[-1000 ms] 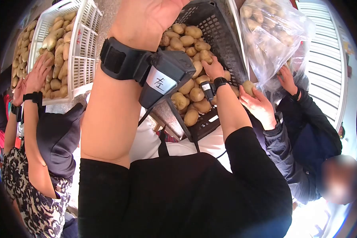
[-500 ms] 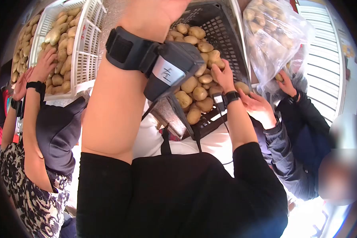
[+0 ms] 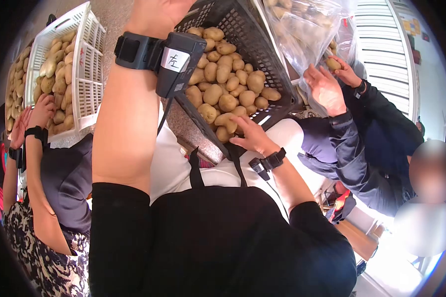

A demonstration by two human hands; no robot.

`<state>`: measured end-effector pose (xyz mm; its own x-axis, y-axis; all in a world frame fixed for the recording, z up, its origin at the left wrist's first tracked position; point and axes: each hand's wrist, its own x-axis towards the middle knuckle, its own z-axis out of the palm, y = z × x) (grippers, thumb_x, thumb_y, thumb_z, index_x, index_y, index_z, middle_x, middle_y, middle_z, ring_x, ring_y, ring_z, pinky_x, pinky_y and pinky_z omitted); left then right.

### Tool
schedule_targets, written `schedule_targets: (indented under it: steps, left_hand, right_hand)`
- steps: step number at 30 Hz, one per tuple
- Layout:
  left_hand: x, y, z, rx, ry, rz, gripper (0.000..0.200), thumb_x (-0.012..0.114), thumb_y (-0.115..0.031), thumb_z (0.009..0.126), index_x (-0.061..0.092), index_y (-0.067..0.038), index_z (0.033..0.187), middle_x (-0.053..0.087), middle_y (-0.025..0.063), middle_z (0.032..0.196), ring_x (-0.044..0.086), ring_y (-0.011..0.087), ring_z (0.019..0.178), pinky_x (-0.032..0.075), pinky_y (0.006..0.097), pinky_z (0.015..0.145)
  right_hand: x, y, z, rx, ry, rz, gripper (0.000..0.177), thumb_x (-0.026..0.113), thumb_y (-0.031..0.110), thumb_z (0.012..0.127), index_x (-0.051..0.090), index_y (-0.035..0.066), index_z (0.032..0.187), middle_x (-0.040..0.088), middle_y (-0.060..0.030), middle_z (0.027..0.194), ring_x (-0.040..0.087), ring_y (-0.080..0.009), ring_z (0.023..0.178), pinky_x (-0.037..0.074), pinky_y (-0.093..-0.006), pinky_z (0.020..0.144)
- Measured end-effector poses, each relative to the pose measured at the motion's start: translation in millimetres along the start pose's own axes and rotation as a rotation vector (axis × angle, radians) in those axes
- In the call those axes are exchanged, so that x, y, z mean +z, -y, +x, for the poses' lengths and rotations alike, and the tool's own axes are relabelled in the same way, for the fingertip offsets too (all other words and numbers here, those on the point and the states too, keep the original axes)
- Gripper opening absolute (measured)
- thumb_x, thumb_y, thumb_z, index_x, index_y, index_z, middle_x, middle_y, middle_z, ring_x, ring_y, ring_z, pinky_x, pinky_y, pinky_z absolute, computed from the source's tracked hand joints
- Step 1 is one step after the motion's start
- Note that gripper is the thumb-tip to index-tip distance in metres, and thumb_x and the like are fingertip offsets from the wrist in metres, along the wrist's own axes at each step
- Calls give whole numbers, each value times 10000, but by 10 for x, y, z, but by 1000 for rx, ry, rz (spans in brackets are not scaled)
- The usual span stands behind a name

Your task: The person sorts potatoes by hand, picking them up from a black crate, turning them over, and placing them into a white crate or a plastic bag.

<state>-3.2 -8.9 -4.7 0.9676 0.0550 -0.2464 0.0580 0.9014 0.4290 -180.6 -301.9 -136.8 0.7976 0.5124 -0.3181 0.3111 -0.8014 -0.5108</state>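
A black plastic crate [image 3: 250,34] full of potatoes [image 3: 223,72] stands in front of me, one side against my knees. My right hand [image 3: 255,137] is at its near side. Its fingers are spread and the tips touch a potato [image 3: 225,122] near the rim without closing round it. My left hand [image 3: 158,12] is raised at the top, past the crate's left side. The frame's edge cuts off its fingers, so I cannot see what they do. Both wrists carry a black strap with a small device; the left device [image 3: 180,64] hides part of the crate.
On the left, a person's hands are at a white crate [image 3: 88,69] of potatoes. To the right, another person in dark sleeves holds a potato [image 3: 333,63] beside a clear plastic bag [image 3: 302,24] of potatoes. White slats [image 3: 385,54] lie behind that person.
My right hand has drawn back from the potatoes in the middle to the crate's near side. My left arm has shifted left and up. The view has turned, uncovering more of the crate.
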Motion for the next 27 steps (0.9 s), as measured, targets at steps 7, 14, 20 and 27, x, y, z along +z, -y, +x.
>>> schedule_targets:
  steps: [7,14,20,27]
  left_hand:
    - [-70,-48,23,10,-14,-26,99,420,-58,822,457,26,785,506,110,741,492,190,697,430,279,641]
    - [-18,-93,32,24,6,-46,92,419,-51,821,446,36,807,499,118,759,490,198,704,432,286,643]
    - [8,-177,67,40,19,-78,95,421,-58,827,434,36,820,492,123,783,492,205,712,436,293,641]
    - [-32,-193,61,38,69,-89,105,412,-68,830,435,34,820,495,126,782,490,207,710,432,299,655]
  right_hand:
    - [-152,-102,672,325,-30,183,465,613,239,683,448,54,1077,545,-204,937,515,-318,911,416,-370,764]
    - [88,-513,1625,338,-127,100,666,629,323,665,341,61,1205,433,-262,1128,431,-374,1041,367,-369,871]
    - [489,-577,2014,433,-3,-282,651,666,229,606,374,201,1188,443,-213,1099,457,-328,1010,391,-368,862]
    - [72,-438,1743,362,-16,-3,611,662,150,559,406,161,1114,496,-195,1037,489,-330,967,418,-377,797]
